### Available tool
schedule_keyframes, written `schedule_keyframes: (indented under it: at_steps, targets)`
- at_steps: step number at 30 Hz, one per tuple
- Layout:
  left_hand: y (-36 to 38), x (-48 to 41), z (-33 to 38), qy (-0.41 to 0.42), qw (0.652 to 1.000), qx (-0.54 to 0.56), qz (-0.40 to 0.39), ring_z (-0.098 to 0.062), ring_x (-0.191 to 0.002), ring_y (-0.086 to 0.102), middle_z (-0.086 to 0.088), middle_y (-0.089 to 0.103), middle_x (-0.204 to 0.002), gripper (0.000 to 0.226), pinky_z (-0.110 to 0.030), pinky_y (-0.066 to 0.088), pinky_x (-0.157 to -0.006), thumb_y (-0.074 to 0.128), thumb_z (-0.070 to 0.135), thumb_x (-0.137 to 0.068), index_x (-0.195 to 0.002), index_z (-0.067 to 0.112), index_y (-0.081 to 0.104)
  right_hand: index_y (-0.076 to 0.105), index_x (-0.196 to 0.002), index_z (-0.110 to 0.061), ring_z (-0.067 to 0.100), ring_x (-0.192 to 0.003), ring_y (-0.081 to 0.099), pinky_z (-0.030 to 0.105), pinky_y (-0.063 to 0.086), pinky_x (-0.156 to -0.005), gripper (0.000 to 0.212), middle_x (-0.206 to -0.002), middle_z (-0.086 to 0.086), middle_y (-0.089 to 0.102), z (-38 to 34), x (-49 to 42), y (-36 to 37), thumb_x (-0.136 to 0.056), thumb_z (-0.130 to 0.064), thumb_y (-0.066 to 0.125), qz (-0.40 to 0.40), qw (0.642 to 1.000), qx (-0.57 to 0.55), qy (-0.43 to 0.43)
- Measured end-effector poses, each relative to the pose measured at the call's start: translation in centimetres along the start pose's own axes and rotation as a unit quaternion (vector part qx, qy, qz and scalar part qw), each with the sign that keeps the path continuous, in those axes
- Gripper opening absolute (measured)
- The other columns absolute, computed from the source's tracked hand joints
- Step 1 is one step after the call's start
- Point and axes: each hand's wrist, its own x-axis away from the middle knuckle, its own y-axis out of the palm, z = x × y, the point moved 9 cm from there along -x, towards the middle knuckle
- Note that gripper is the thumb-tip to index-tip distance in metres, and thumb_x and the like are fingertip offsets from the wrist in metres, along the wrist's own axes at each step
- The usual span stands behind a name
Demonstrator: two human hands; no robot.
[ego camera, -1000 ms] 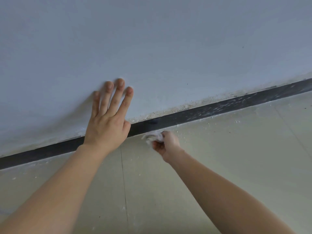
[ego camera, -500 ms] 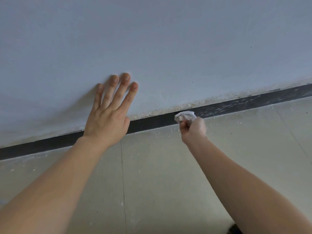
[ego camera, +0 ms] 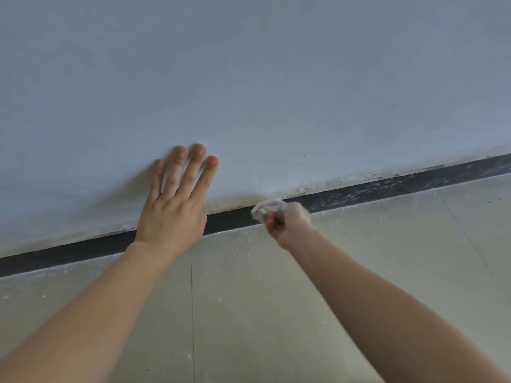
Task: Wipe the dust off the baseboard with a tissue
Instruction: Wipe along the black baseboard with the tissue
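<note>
Head view: right hand [ego camera: 290, 223] grips a crumpled white tissue [ego camera: 266, 208], pressed against the black baseboard [ego camera: 387, 187] at its top edge. Left hand [ego camera: 171, 214] lies flat on the pale wall [ego camera: 249, 92], fingers straight, its heel covering a stretch of baseboard just beside. Rightward, the strip shows white dust streaks; crumbs speckle the tiled floor [ego camera: 249, 299] along it.

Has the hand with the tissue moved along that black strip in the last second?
Yes. Against the floor seam, the right hand with the tissue swept right along the baseboard, then came partway back left.
</note>
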Motion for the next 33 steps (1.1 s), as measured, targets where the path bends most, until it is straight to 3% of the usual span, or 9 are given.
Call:
schedule_keyframes:
  at_steps: [5,9,14,17,21,25,27,29,33]
  targets:
    - [0.1,0.1,0.1,0.004,1.000,-0.001,0.013,-0.025,-0.147,-0.016,-0.004,-0.017,-0.160,0.096,-0.047,-0.007,-0.119,0.049,0.007,-0.073,-0.155,0.014,-0.001,0.052,-0.060,0.005,0.017,-0.039,0.049,0.015,0.037,-0.035,0.035,-0.064,0.021,0.062,-7.7,0.6,-10.0,-0.079,0.011,0.023,0.143,0.983,-0.049,-0.105]
    - [-0.3,-0.3,0.6,0.005,1.000,0.009,-0.005,-0.023,-0.148,-0.012,-0.005,-0.014,-0.160,0.089,-0.046,-0.011,-0.118,0.038,0.011,-0.075,-0.155,0.014,-0.001,0.053,-0.070,-0.008,0.013,-0.044,0.044,0.021,0.038,-0.041,0.029,-0.061,0.008,0.052,-7.8,1.2,-14.0,-0.090,-0.010,0.033,0.222,0.967,-0.030,-0.124]
    - [-1.9,-3.9,4.2,0.043,0.999,0.016,0.025,-0.018,-0.148,-0.011,-0.002,-0.016,-0.160,0.087,-0.042,-0.009,-0.118,0.044,0.020,-0.082,-0.155,0.017,-0.003,0.059,-0.083,-0.004,0.016,-0.043,0.050,0.021,0.043,-0.039,0.023,-0.059,0.010,0.056,1.9,-0.8,-7.0,-0.093,-0.013,0.041,0.040,0.999,0.010,0.030]
    - [-1.8,-6.0,5.2,0.025,0.998,-0.037,0.032,-0.022,-0.146,-0.019,-0.007,-0.022,-0.158,0.095,-0.044,-0.008,-0.118,0.060,0.029,-0.085,-0.154,0.013,-0.003,0.061,-0.094,0.007,0.021,-0.059,0.058,0.024,0.052,-0.047,0.027,-0.080,0.022,0.067,2.1,-1.1,-3.5,-0.091,0.003,0.034,-0.016,0.999,-0.013,0.032]
    - [-1.3,-5.9,5.2,0.030,0.995,-0.094,0.026,-0.026,-0.144,-0.024,-0.010,-0.026,-0.156,0.115,-0.043,-0.009,-0.118,0.074,0.035,-0.077,-0.154,0.013,-0.008,0.058,-0.081,0.005,0.023,-0.061,0.058,0.029,0.055,-0.058,0.029,-0.069,0.018,0.061,-2.4,-1.3,-6.7,-0.091,0.010,0.031,0.055,0.998,-0.006,-0.012]
    - [-1.5,-5.9,4.9,0.030,0.996,-0.078,0.031,-0.023,-0.145,-0.023,-0.006,-0.025,-0.157,0.109,-0.041,-0.011,-0.118,0.073,0.023,-0.081,-0.155,0.016,-0.007,0.057,-0.073,0.008,0.024,-0.053,0.058,0.024,0.054,-0.050,0.026,-0.067,0.021,0.063,-7.0,-1.2,-12.3,-0.086,0.017,0.036,0.132,0.986,-0.055,-0.086]
    - [-1.3,-5.9,4.9,0.022,0.996,-0.081,0.041,-0.024,-0.145,-0.022,-0.007,-0.024,-0.158,0.106,-0.042,-0.011,-0.119,0.073,0.016,-0.083,-0.155,0.015,-0.004,0.057,-0.073,0.005,0.023,-0.055,0.056,0.023,0.051,-0.049,0.023,-0.076,0.023,0.063,-8.2,-1.1,-14.8,-0.085,0.010,0.038,0.179,0.969,-0.114,-0.124]
    - [-1.2,-5.9,4.9,0.016,0.995,-0.081,0.048,-0.025,-0.145,-0.021,-0.008,-0.023,-0.158,0.111,-0.043,-0.010,-0.119,0.077,0.010,-0.078,-0.155,0.014,-0.002,0.060,-0.072,-0.003,0.019,-0.053,0.051,0.024,0.046,-0.048,0.030,-0.069,0.015,0.061,-8.2,-0.3,-15.6,-0.088,-0.007,0.035,0.215,0.960,-0.124,-0.130]
    - [-1.1,-6.0,5.1,0.020,0.997,-0.051,0.052,-0.026,-0.145,-0.022,-0.008,-0.024,-0.157,0.116,-0.045,-0.012,-0.118,0.080,0.003,-0.072,-0.155,0.013,-0.001,0.060,-0.036,-0.008,0.018,-0.043,0.038,0.023,0.034,-0.046,0.059,-0.046,0.007,0.055,-4.3,1.4,-9.8,-0.088,-0.005,0.033,0.131,0.986,0.045,-0.092]
